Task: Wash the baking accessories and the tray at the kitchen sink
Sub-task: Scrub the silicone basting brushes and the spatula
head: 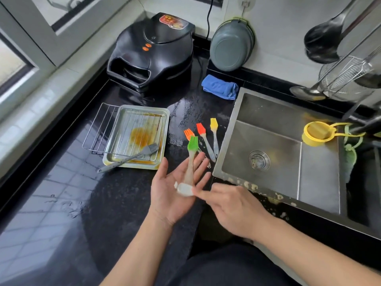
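- Green-bristled silicone brush with a clear handle lies loose across the open left hand, fingers spread flat; right hand fingers pinch a soapy white blob at the handle end.
- Nothing grips it, so I reckon a slick handle could slide onto the black stone counter.
- Count: five brushes (green, orange, red, yellow, grey), one greasy metal tray, one wire rack, one steel sink.

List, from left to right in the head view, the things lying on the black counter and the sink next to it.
wire rack → baking tray → orange brush → red brush → yellow brush → sink → yellow strainer
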The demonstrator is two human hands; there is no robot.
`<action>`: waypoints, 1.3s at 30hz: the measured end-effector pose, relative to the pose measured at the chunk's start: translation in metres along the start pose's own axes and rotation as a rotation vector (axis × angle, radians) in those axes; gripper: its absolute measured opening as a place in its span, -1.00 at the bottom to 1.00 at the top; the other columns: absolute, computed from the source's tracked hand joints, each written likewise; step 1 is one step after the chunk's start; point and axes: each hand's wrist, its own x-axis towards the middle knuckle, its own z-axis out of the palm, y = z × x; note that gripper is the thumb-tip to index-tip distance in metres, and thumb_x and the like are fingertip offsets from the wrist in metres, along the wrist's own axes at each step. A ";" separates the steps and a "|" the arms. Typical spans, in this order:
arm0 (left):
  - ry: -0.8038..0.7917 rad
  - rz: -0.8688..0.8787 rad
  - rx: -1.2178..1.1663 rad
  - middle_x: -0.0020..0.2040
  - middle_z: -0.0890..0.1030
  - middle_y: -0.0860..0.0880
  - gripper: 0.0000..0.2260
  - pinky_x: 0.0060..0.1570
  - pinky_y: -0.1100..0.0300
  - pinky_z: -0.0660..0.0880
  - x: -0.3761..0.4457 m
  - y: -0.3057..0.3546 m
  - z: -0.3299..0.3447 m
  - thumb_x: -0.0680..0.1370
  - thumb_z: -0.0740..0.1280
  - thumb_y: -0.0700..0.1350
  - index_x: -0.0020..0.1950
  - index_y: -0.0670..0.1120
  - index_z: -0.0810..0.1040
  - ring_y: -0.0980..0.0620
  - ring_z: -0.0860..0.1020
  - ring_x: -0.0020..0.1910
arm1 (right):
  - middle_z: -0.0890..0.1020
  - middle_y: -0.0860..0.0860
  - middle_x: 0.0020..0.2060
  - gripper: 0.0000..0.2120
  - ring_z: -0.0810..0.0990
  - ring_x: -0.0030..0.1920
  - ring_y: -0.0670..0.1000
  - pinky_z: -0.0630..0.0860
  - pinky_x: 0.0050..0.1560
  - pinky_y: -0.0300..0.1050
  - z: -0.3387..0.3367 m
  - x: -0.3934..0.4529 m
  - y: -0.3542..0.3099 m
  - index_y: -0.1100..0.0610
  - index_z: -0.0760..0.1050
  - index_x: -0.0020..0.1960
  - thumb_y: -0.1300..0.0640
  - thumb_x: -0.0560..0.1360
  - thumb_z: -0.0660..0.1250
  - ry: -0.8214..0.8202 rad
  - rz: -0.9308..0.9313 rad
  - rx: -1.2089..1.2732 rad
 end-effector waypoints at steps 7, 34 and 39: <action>0.105 0.039 0.042 0.34 0.59 -0.18 -0.47 0.48 -0.16 0.31 0.001 0.003 0.007 0.71 0.10 0.11 0.53 -0.25 0.37 -0.19 0.55 0.35 | 0.42 -0.12 -0.23 -0.56 0.53 -0.24 0.06 0.53 -0.25 0.06 -0.005 0.004 0.002 -0.27 0.34 0.49 0.03 0.65 0.15 -0.035 0.034 0.037; 0.546 0.244 1.526 -0.34 0.50 0.09 -0.79 -0.45 0.31 0.28 -0.004 0.009 -0.009 0.67 0.27 -0.11 -0.09 -0.02 0.66 0.21 0.35 -0.48 | 0.41 -0.04 -0.29 -0.47 0.51 -0.37 0.18 0.45 -0.41 0.06 0.000 0.038 0.006 -0.16 0.38 0.51 0.22 0.60 0.23 0.014 0.298 -0.271; 0.573 0.231 1.504 -0.32 0.51 0.09 -0.79 -0.42 0.25 0.30 -0.006 0.009 -0.012 0.67 0.28 -0.10 -0.09 0.00 0.66 0.21 0.36 -0.48 | 0.30 -0.09 -0.32 -0.48 0.46 -0.32 0.15 0.41 -0.36 0.04 -0.003 0.039 0.019 -0.21 0.31 0.54 0.19 0.65 0.17 0.041 0.379 -0.222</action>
